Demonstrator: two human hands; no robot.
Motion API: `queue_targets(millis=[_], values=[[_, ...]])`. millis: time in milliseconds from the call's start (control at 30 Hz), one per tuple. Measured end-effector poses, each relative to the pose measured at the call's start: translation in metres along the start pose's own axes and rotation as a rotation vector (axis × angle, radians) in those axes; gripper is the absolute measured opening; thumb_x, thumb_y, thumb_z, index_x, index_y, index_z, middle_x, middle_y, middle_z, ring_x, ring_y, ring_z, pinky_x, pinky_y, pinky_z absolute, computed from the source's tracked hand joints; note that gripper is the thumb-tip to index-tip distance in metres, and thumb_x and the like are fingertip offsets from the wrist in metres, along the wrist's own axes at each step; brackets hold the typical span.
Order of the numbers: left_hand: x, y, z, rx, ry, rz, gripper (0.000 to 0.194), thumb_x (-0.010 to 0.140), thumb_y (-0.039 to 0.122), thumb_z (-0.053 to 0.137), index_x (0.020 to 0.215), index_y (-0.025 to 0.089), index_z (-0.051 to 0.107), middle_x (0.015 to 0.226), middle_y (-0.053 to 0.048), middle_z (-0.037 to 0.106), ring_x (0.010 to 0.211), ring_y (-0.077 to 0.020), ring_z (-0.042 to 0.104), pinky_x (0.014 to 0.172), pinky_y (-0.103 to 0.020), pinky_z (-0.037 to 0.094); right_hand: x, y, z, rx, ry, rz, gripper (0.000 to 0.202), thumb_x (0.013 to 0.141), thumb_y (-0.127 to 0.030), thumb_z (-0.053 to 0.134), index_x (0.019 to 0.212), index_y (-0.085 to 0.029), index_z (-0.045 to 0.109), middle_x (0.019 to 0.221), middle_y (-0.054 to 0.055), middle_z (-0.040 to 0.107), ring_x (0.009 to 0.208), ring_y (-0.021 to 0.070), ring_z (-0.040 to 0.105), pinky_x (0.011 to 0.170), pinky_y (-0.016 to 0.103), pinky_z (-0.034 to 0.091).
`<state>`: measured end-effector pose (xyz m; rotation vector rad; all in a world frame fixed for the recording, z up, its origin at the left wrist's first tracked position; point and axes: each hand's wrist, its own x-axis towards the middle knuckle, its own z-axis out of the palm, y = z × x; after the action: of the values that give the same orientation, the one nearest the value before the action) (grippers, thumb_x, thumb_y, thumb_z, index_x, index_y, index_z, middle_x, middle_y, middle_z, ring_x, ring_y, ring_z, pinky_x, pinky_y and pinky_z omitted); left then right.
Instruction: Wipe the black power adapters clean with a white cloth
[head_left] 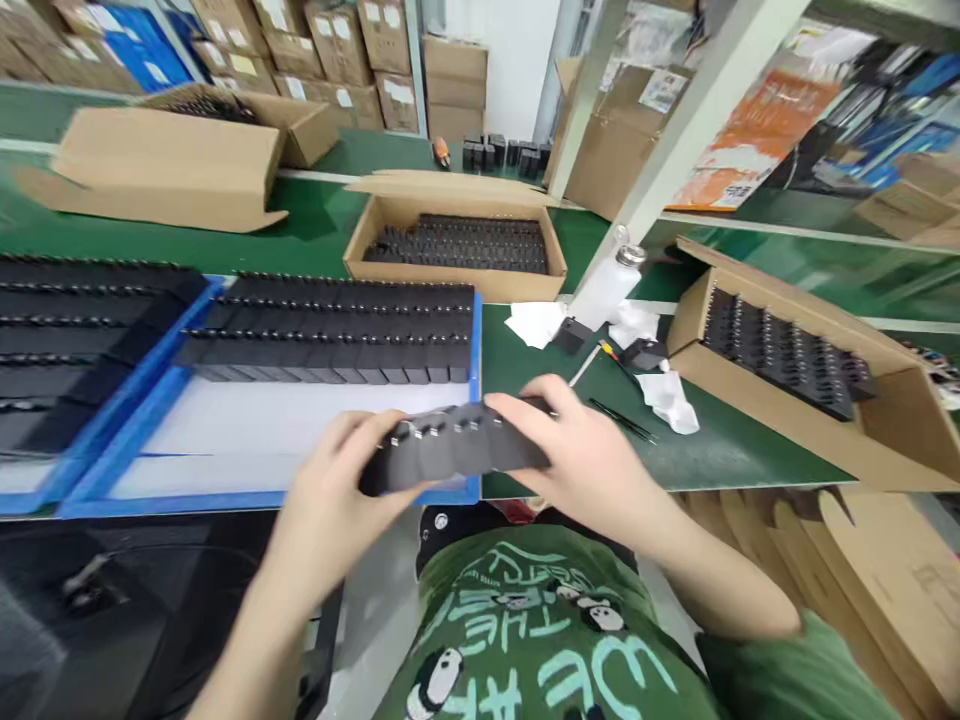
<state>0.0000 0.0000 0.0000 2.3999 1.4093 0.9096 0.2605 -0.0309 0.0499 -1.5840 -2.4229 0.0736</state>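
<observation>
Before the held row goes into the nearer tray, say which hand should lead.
Left, I'd judge: the left hand grips one end of the black row above the blue-edged tray; the right hand holds the other end beyond its side rim.

Bottle [606, 290] is standing between middle carton [450, 281] and right carton [757, 402]; tweezers [622, 421] are lying before it; left tray [79, 462] is adjoining right tray [232, 425].
</observation>
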Motion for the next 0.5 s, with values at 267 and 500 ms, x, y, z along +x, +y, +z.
queue_targets(millis=[267, 500], values=[[0.018, 0.096, 0.108, 0.082, -0.419, -0.041, 0.055, 0.078, 0.035, 0.079, 0.126, 0.022, 0.054, 0.114, -0.011, 0.06, 0.096, -0.0306, 0.067, 0.07, -0.04, 0.059, -0.106, 0.101, 0.031, 0.107, -0.113, 0.322, 0.054, 0.085, -0.03, 0.067, 0.135, -0.029, 0.046, 0.12, 0.01, 0.052, 0.08, 0.0238, 0.069, 0.064, 0.039, 0.06], [0.031, 0.084, 0.114, 0.079, -0.482, -0.013, 0.073, 0.081, 0.048, 0.075, 0.141, 0.023, 0.042, 0.14, -0.016, 0.05, 0.126, -0.0375, 0.054, 0.096, -0.053, 0.054, -0.109, 0.118, 0.064, 0.293, -0.151, 0.351, 0.076, 0.09, -0.043, 0.064, 0.152, -0.034, 0.021, 0.148, 0.015, 0.038, 0.086, 0.0243, 0.07, 0.061, 0.04, 0.061]])
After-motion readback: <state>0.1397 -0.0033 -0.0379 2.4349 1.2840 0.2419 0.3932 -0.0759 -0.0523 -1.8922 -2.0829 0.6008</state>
